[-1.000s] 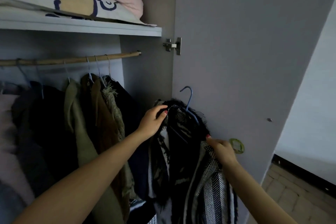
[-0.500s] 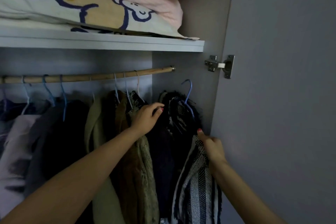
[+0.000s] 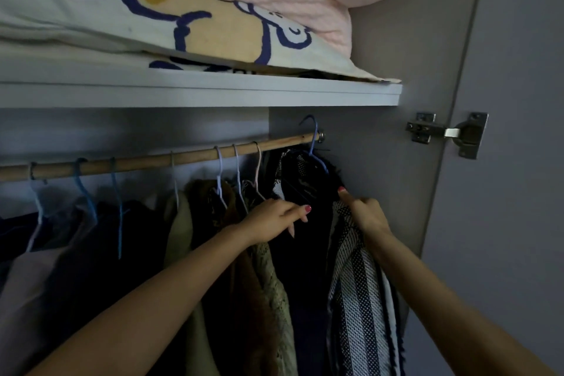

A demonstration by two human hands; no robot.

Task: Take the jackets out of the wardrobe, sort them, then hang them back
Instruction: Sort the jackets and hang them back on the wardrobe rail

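Striped jacket (image 3: 357,293) pinched in right hand (image 3: 364,214) grip below rail (image 3: 152,159); left hand (image 3: 274,220) relaxed alongside.

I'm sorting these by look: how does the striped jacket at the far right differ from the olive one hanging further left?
The striped jacket is black and white woven; the olive jacket is plain and pale green. The striped one hangs at the rod's right end on a blue hanger, gripped by the right hand; the olive one hangs mid-rod, untouched. Both hang from the rod.
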